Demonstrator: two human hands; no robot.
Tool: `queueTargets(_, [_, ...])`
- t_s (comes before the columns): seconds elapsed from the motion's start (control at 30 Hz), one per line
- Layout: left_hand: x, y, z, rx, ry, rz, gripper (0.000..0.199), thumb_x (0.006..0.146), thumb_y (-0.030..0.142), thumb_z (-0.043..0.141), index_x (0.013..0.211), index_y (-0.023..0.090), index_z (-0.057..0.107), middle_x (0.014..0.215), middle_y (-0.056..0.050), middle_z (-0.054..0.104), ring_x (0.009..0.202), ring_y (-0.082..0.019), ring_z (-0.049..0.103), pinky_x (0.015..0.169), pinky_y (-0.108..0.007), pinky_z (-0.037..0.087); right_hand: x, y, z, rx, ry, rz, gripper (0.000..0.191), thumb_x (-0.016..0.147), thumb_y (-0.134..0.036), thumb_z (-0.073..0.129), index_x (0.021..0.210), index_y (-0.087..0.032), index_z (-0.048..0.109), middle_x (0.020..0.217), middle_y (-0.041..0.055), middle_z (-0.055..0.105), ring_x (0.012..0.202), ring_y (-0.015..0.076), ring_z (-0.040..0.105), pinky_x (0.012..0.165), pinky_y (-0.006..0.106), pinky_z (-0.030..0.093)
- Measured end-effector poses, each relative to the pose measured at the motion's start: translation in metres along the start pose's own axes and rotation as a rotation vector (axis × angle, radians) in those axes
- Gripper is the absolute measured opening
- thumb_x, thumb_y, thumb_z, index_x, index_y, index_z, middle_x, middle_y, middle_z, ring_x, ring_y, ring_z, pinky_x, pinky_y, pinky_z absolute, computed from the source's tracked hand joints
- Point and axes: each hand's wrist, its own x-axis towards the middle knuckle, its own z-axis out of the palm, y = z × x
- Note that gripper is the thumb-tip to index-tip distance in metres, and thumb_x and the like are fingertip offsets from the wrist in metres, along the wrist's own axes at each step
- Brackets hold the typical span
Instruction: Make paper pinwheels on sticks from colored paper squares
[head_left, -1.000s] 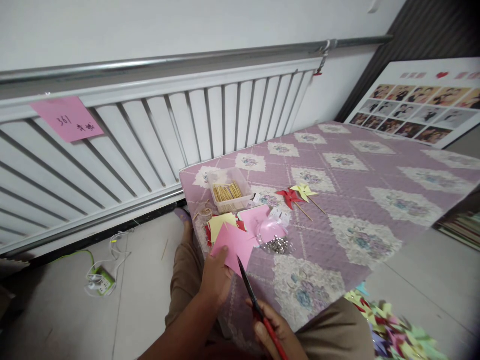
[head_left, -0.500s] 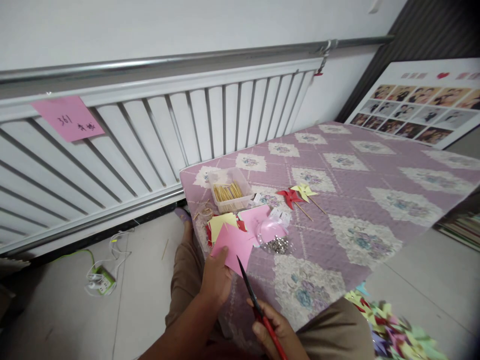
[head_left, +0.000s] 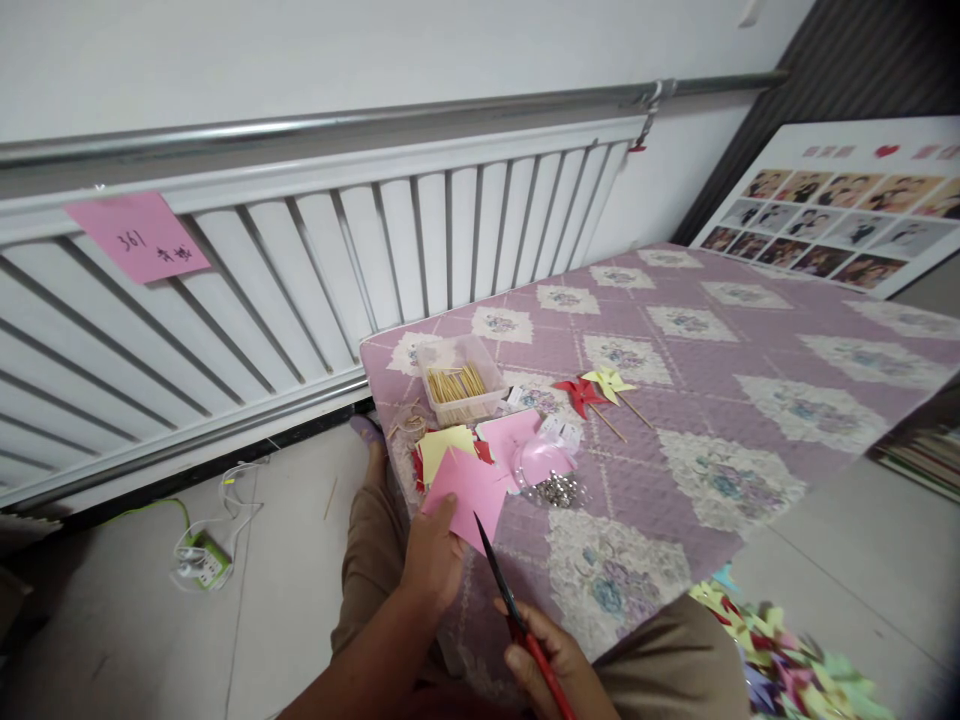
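Note:
My left hand (head_left: 435, 550) pinches a square of pink paper (head_left: 469, 495) by its lower left side, thumb on top. In my right hand (head_left: 551, 655) is a pair of scissors (head_left: 501, 580) with red handles and dark blades. The blade tip lies over the paper's right part. Just beyond the paper are yellow paper squares (head_left: 442, 450), more pink sheets (head_left: 514, 440) and a clear round container of small silvery pins (head_left: 559, 488). A clear plastic box (head_left: 469, 405) of thin wooden sticks stands behind them.
A red pinwheel (head_left: 582, 395) and a yellow pinwheel (head_left: 609, 382) lie on the flowered purple cloth (head_left: 697, 400). Several colourful pinwheels (head_left: 795, 670) are heaped at the lower right. A white radiator (head_left: 420, 235) runs along the wall; a green power strip (head_left: 206, 562) sits on the floor.

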Motion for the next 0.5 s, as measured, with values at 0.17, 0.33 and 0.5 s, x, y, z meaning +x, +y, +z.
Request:
queueTargets(0.17, [-0.002,0.001,0.001,0.001,-0.062,-0.008,0.025,0.069,0.021,0.075,0.09,0.012,0.066,0.088,-0.008,0.071,0.081,-0.019,0.067,0.078,-0.028,0.054,-0.008,-0.01,0.002,0.03,0.083,-0.024,0.045,0.081,-0.051,0.062,0.118,-0.025,0.066,0.098,0.0079,0.069,0.092,0.0294,0.063,0.088,0.04,0.048])
queueTargets(0.33, [0.004,0.003,-0.001,-0.055,-0.028,0.008,0.027,0.072,0.02,0.072,0.098,0.014,0.066,0.099,-0.009,0.072,0.089,-0.018,0.067,0.079,-0.026,0.054,-0.006,-0.02,-0.003,0.125,-0.022,-0.052,0.055,0.073,-0.055,0.068,0.12,-0.026,0.065,0.091,0.0086,0.068,0.09,0.0326,0.062,0.086,0.045,0.048])
queueTargets(0.5, [0.007,0.01,0.0,-0.095,0.015,0.019,0.027,0.076,0.018,0.067,0.103,0.017,0.065,0.106,-0.007,0.071,0.093,-0.017,0.067,0.077,-0.026,0.055,-0.008,-0.008,-0.005,0.21,-0.022,-0.04,0.06,0.077,-0.057,0.066,0.126,-0.025,0.058,0.097,0.0083,0.065,0.085,0.0251,0.061,0.081,0.037,0.048])
